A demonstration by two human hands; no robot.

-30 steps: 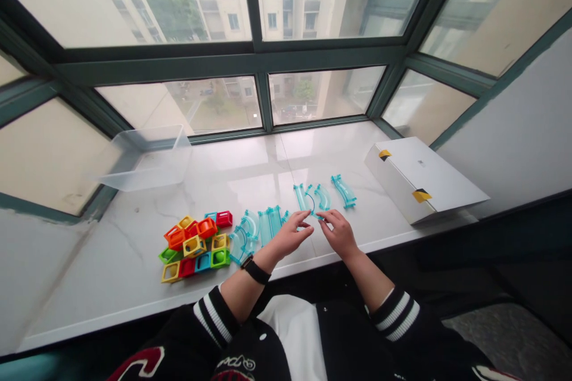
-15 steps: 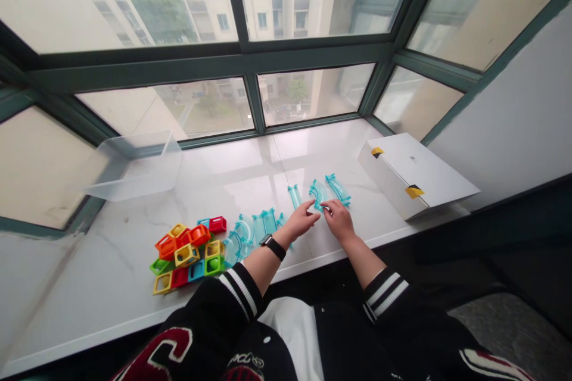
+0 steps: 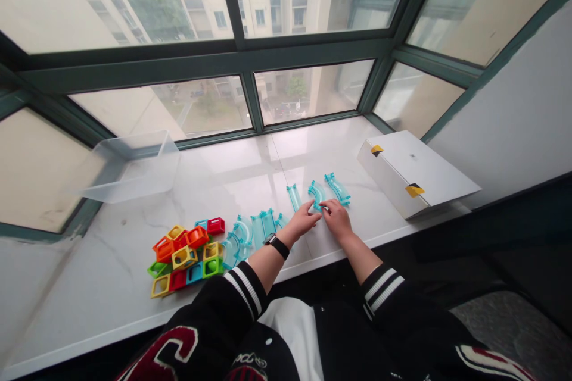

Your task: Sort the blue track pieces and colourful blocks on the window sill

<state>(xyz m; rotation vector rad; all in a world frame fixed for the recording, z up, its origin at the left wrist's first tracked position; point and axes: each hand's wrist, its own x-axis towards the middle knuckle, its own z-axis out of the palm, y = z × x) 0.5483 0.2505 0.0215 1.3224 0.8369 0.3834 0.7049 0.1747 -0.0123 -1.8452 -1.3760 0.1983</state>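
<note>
On the white marble sill, a clear blue curved track piece lies just beyond my hands. My right hand has its fingers closed at the near end of that piece. From the left, my left hand reaches beside it, index finger and thumb stretched out and nothing seen between them. A straight blue track piece lies beyond the left hand. To the right is a wavy blue track piece. Several more blue track pieces lie left of my left wrist, partly hidden by the arm.
Colourful square blocks are piled at the left. Behind them stands a clear plastic bin. A white box with yellow-and-black tape is on the right. Windows border the sill; its front edge runs near my body.
My left hand has shifted slightly right, closer to the right hand. The right hand stays at the curved track piece. The view has moved a little.
</note>
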